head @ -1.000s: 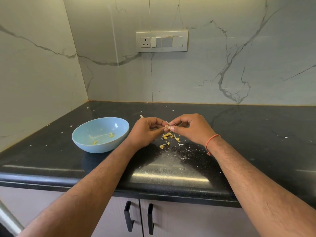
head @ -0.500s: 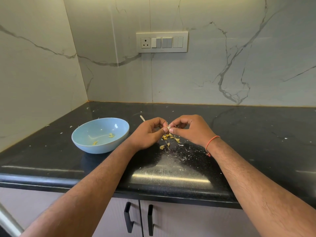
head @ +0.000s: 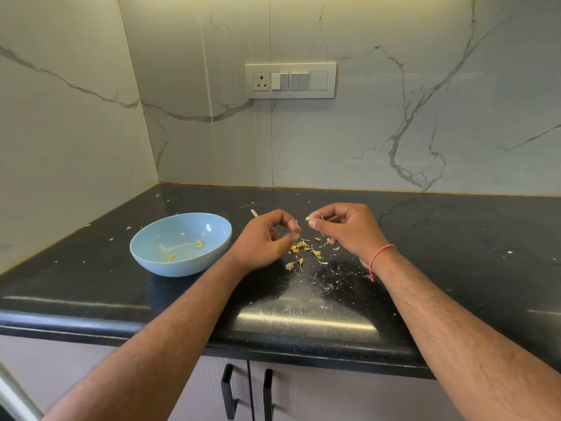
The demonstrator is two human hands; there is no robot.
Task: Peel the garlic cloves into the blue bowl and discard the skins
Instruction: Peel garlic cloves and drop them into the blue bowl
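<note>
**Garlic clove held above the skin pile, hands parted**

My right hand pinches the garlic clove at thumb and forefinger; my left hand has its fingertips curled together, perhaps on a scrap of skin, too small to tell. I judge the clove light, firm and slippery once bare, best held by its ends. Skins lie on the counter beneath. The blue bowl sits left, clear of the counter edge.

A home kitchen is shown: a black stone desk is set against marble-veined wall panels, with a switch plate and cupboard doors below.
</note>
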